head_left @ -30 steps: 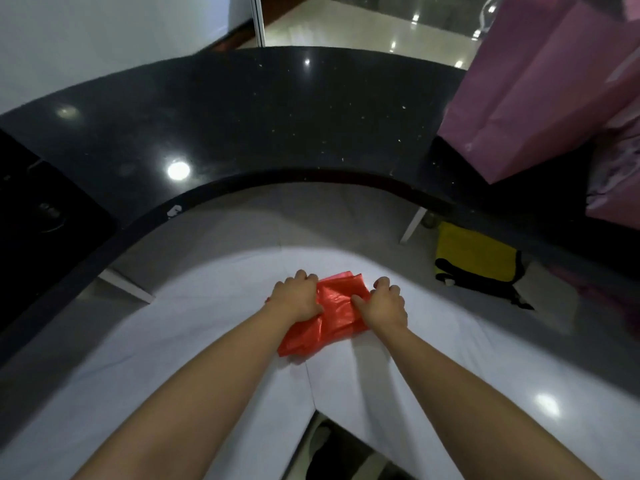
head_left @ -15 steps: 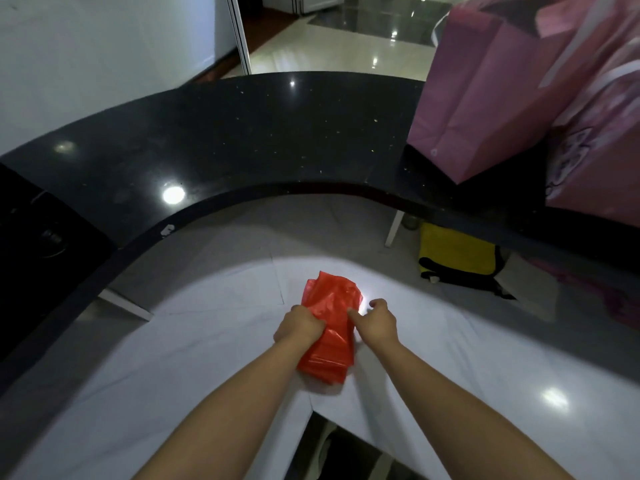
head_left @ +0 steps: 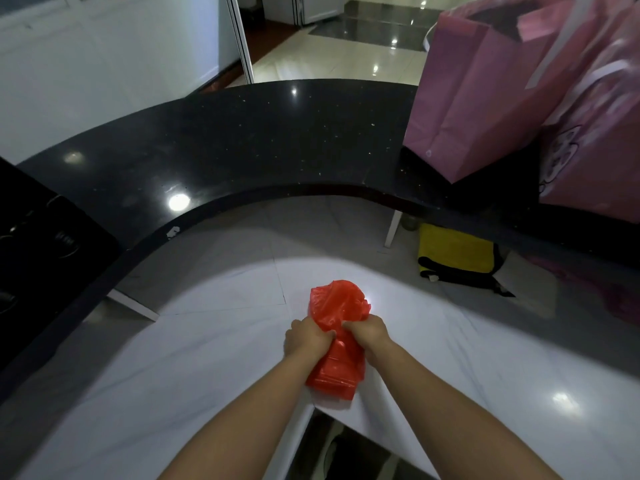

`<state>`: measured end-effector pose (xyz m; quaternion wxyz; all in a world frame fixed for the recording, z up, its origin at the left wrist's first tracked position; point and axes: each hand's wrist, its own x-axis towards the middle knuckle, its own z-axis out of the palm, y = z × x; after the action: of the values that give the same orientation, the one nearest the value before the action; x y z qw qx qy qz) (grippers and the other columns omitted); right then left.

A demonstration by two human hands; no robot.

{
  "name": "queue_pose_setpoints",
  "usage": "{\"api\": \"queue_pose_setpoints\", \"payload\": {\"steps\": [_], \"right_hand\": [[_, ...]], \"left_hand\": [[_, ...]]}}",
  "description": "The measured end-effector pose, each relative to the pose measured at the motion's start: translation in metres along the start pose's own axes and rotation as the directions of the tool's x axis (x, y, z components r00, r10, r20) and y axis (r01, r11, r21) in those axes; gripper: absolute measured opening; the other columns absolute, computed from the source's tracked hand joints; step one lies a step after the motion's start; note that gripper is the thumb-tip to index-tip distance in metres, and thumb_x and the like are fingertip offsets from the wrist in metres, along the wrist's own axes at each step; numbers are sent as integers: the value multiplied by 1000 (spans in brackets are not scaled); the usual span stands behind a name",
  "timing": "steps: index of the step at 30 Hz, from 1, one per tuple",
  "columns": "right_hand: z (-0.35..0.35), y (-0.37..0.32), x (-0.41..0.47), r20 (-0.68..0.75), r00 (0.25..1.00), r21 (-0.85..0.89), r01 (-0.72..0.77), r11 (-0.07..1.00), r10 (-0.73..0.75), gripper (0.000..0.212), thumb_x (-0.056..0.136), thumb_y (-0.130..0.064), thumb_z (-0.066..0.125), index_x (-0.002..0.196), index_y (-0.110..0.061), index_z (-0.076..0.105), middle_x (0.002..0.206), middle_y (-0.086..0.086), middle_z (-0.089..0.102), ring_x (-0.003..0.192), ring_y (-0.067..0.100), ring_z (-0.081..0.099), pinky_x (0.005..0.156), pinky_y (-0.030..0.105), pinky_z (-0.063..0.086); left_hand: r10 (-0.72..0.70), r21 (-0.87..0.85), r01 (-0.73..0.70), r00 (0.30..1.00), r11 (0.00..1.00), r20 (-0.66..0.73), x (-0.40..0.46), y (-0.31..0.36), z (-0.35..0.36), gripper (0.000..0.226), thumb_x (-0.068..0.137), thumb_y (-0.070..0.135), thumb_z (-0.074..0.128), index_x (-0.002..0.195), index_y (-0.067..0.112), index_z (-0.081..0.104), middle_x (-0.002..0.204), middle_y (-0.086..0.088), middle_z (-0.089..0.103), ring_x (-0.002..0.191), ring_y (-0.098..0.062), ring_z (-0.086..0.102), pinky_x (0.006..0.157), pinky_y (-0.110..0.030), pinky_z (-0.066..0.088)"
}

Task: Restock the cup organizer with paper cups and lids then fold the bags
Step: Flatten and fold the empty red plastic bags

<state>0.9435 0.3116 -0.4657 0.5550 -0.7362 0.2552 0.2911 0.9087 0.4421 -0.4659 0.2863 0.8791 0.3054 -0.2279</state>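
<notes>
Both hands are closed on one red bag (head_left: 337, 336). The left hand (head_left: 306, 339) grips it from the left side and the right hand (head_left: 367, 332) from the right side, and the fingers of both meet near the middle of the bag. The bag is already a narrow, thick bundle. It is held just above the white counter (head_left: 173, 358), near the front edge, where there is a dark gap below. Its far end is puffed and loose, and its near end looks flat and layered.

In my judgement the fold is near its end, but the thin plastic is slippery and springy. If one hand lets go too early, the layers can open again. The puffed end probably holds air, so pressing it quickly may push the bundle out of shape. The bag could also slide off the near edge.

Further away a black curved counter (head_left: 242, 150) stands higher. Two pink bags (head_left: 485, 98) stand on its right part, still upright and not folded. A yellow cloth (head_left: 453, 252) lies under that counter. Nothing blocks the hands. The cup organizer is not in view.
</notes>
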Motion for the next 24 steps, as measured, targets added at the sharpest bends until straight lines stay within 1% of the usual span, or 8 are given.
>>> {"api": "queue_pose_setpoints", "payload": {"steps": [3, 6, 8, 11, 14, 17, 19, 24], "right_hand": [[0, 0, -5, -21, 999, -40, 47, 998, -48, 15, 85, -15, 69, 99, -16, 66, 96, 7, 71, 89, 25, 69, 87, 41, 59], [-16, -5, -11, -59, 990, 54, 131, 990, -127, 21, 82, -14, 72, 100, -21, 66, 99, 6, 73, 91, 24, 70, 88, 45, 58], [-36, -12, -15, -79, 986, 148, 156, 977, -145, 23, 83, -10, 74, 101, -21, 65, 100, 7, 73, 90, 24, 70, 84, 41, 59], [-78, -15, -19, -78, 994, 263, 98, 960, -80, 33, 84, -10, 77, 112, -14, 60, 104, 10, 71, 93, 27, 70, 84, 43, 59], [-130, -5, -27, -64, 997, 345, -12, 938, 36, 32, 89, -17, 72, 119, -9, 63, 106, 14, 73, 94, 29, 71, 86, 45, 59], [-183, 13, -50, -71, 989, 432, -88, 898, 131, 22, 94, -25, 64, 111, -11, 67, 102, 13, 72, 89, 27, 68, 72, 37, 56], [-217, 31, -67, -103, 981, 488, -93, 868, 164, 19, 94, -24, 64, 109, -13, 65, 98, 10, 70, 87, 24, 65, 69, 35, 55], [-303, 98, -118, -223, 952, 611, -33, 791, 211, 21, 90, -17, 67, 109, -10, 64, 104, 13, 69, 97, 29, 64, 90, 43, 55]], "left_hand": [[62, -53, -65, 997, 996, -54, -5, 1, 2, 45, 82, 52, 66, 118, 24, 64, 110, -5, 67, 101, -28, 66, 89, -42, 55], [153, -230, -153, 988, 961, -17, -7, 13, 1, 43, 88, 45, 63, 124, 24, 54, 111, -2, 68, 103, -27, 66, 92, -40, 53], [187, -398, -152, 981, 905, 51, -4, 26, -1, 41, 88, 40, 67, 122, 22, 53, 111, -3, 68, 102, -26, 67, 92, -38, 54], [233, -634, -10, 934, 773, 269, -8, 52, 3, 32, 90, 24, 70, 119, 13, 63, 105, -10, 75, 94, -28, 73, 91, -44, 58], [291, -643, 31, 874, 765, 389, -24, 85, 15, 25, 92, 15, 68, 116, 9, 68, 99, -14, 77, 91, -30, 74, 82, -39, 61], [353, -618, 10, 814, 786, 462, -50, 124, 39, 24, 93, 15, 67, 116, 12, 67, 100, -13, 77, 93, -31, 74, 81, -41, 61], [382, -567, -34, 772, 823, 508, -74, 149, 59, 24, 94, 19, 66, 117, 15, 65, 100, -12, 77, 93, -31, 74, 82, -42, 61], [424, -449, -148, 668, 881, 611, -156, 204, 123, 25, 97, 27, 59, 120, 17, 61, 106, -13, 74, 97, -31, 71, 82, -44, 59]]}}
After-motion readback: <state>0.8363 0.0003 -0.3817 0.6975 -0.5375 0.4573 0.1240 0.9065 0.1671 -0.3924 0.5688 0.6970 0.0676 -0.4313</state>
